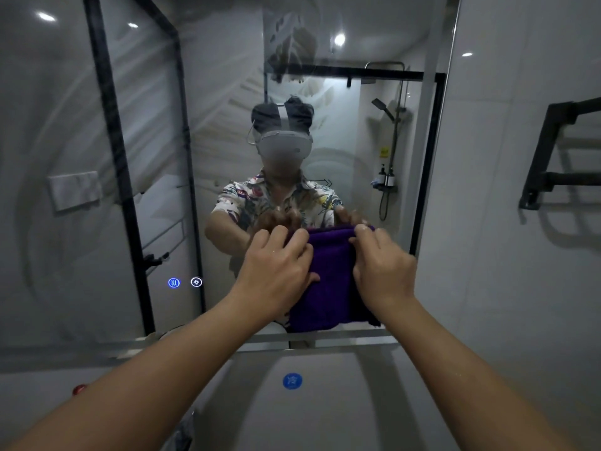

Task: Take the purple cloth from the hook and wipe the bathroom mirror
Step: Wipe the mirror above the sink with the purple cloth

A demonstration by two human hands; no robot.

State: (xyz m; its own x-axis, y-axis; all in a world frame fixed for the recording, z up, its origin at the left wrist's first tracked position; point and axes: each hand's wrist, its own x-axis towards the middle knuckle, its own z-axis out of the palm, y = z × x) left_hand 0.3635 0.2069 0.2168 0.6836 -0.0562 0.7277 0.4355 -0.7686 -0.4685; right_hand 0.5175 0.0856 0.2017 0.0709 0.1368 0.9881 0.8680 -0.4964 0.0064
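The purple cloth hangs folded in front of the lower middle of the bathroom mirror. My left hand grips its upper left edge and my right hand grips its upper right edge. Both arms reach forward from the bottom of the view. The cloth's top edge sits right at the glass, but I cannot tell whether it touches. The mirror shows streaks and haze, plus my reflection holding the cloth.
Two lit touch buttons glow on the mirror's lower left. A black towel rack juts from the right wall. Below the mirror lies a white surface with a blue round sticker. A small red object sits at lower left.
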